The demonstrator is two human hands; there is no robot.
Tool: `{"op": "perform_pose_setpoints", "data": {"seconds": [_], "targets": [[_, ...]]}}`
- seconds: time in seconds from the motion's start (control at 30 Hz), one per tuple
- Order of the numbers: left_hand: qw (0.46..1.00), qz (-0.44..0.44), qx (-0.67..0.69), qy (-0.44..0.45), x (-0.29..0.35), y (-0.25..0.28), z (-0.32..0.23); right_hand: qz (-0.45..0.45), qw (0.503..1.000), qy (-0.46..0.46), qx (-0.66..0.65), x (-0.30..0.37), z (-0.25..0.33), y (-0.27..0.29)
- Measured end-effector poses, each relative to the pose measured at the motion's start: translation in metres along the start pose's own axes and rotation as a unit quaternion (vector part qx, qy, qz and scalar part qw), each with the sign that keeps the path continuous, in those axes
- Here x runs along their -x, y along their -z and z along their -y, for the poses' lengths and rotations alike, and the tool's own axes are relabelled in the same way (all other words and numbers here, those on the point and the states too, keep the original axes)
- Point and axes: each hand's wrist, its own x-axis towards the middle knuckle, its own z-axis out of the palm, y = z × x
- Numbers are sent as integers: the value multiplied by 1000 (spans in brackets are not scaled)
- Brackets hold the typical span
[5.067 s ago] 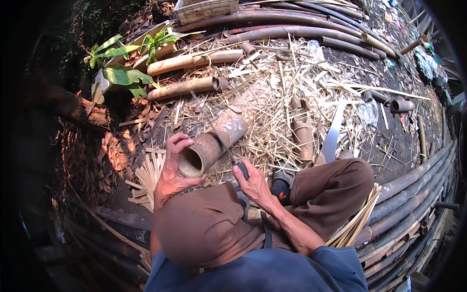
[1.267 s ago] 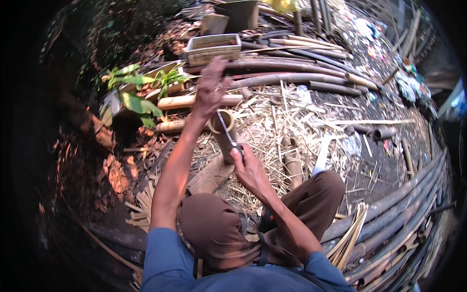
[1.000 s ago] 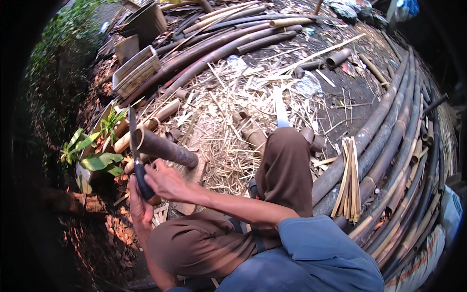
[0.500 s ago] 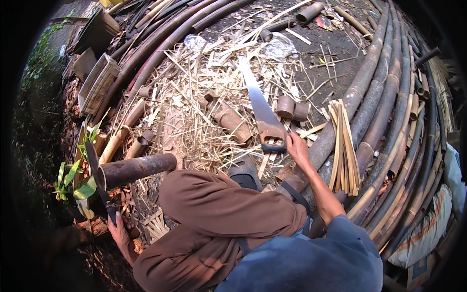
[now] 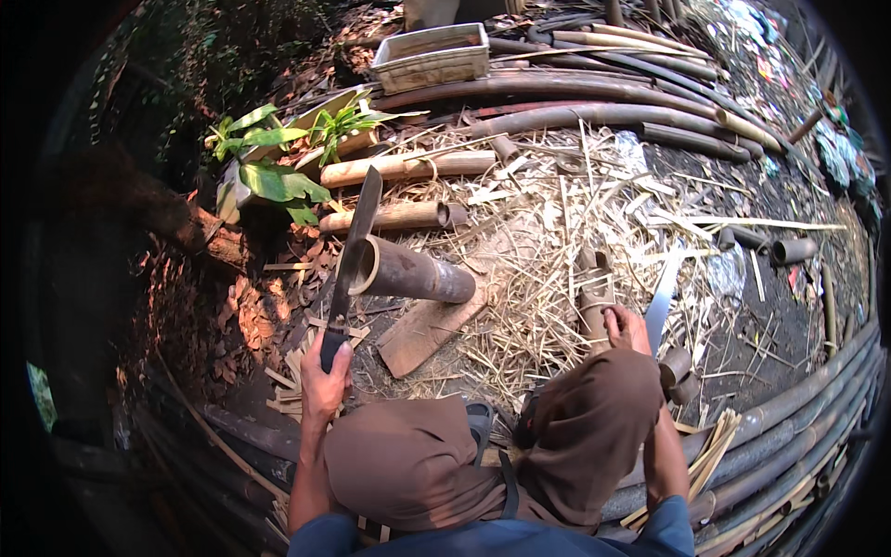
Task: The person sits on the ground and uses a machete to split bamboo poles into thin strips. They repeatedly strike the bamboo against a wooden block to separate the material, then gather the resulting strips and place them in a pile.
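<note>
My left hand is closed around the black handle of a machete, its long dark blade pointing up and away. The blade stands beside the open left end of a brown bamboo section; whether they touch I cannot tell. The section's other end is at a flat wooden board. Past my right knee, my right hand has its fingers curled, with nothing visible in them. Just right of it shows the blade of a handsaw, its handle hidden. A split bamboo piece lies left of that hand.
Pale bamboo shavings cover the ground ahead. Long bamboo poles lie at right, others at the back beside a dirty white crate. Short bamboo lengths and a green plant are at left; split strips lie near right.
The view has swung to the left. My right hand has come away from the saw handle and moved left. My left hand still grips the machete, its blade beside the bamboo section.
</note>
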Motion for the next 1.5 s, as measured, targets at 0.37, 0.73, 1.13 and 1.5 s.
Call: {"op": "perform_pose_setpoints", "data": {"seconds": [0.37,0.73,1.13,1.5], "targets": [[989,-71,75,105,44,18,81,206,865,348,296,-256,86,-187],[982,-88,25,163,72,39,85,184,840,316,401,-267,187,-432],[985,-29,112,127,14,38,44,269,906,198,261,-223,148,-204],[991,67,-60,-99,-52,-5,-37,26,976,149,-159,-63,208,75]]}}
